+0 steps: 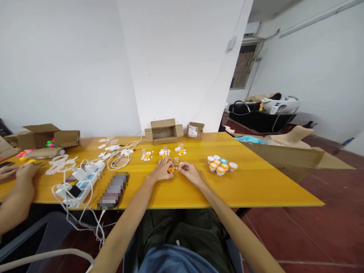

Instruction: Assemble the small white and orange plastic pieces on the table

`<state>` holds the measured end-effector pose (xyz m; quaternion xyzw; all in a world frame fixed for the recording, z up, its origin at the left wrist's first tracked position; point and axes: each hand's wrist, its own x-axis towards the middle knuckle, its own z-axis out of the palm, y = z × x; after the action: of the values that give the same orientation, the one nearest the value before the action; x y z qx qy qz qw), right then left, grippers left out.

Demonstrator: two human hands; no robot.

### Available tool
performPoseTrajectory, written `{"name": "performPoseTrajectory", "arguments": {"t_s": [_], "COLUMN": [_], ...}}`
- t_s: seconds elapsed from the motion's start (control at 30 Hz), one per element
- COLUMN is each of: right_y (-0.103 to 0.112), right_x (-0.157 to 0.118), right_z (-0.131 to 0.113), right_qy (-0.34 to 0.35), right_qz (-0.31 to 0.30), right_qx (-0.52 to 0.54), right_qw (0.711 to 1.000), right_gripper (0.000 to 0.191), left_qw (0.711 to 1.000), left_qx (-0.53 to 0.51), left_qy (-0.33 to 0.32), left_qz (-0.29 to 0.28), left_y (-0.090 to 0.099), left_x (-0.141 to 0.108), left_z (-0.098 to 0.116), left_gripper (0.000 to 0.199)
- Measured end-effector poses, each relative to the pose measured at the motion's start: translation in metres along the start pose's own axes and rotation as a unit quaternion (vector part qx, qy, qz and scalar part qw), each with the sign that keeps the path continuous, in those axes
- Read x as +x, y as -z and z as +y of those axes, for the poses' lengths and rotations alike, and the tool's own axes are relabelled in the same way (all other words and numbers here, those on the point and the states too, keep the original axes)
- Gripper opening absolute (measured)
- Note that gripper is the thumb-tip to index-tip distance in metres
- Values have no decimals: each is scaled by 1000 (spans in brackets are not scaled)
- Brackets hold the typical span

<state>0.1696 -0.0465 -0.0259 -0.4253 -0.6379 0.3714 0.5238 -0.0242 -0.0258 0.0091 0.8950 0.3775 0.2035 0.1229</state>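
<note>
My left hand (161,170) is closed around an orange ring-shaped cap (170,170) just above the yellow table. My right hand (191,173) pinches a small white piece (181,165), too small to name. Between the two hands stands a small clear cup (176,160). Beyond them lie small heaps of white and orange parts, one heap at the left (146,156), another in the middle (164,152) and a third at the right (181,151). To the right of my right hand, several small tubs (220,171) with orange, white and blue tops are grouped closely.
An open cardboard box (163,132) and a smaller box (195,130) stand against the wall. At left are a power strip (85,185) with tangled white cables, a phone (113,189) and another person's hands (24,172). The table's front edge (227,206) runs before my lap.
</note>
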Motion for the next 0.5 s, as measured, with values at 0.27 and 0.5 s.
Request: {"name": "performPoseTrajectory", "arguments": {"t_s": [0.27, 0.5], "right_y": [2, 2], "right_x": [0, 0], "right_z": [4, 2], "right_qy": [9, 9], "right_qz": [-31, -37], "right_qx": [-19, -9], "right_qw": [999, 999], "right_gripper": [13, 22], "left_qw": [1000, 998], "left_qx": [15, 13], "left_qy": [1, -24], "left_qz": [12, 51], "left_y": [-3, -1], "left_x": [-1, -2], "left_z": [-1, 0], "left_gripper": [23, 26]}}
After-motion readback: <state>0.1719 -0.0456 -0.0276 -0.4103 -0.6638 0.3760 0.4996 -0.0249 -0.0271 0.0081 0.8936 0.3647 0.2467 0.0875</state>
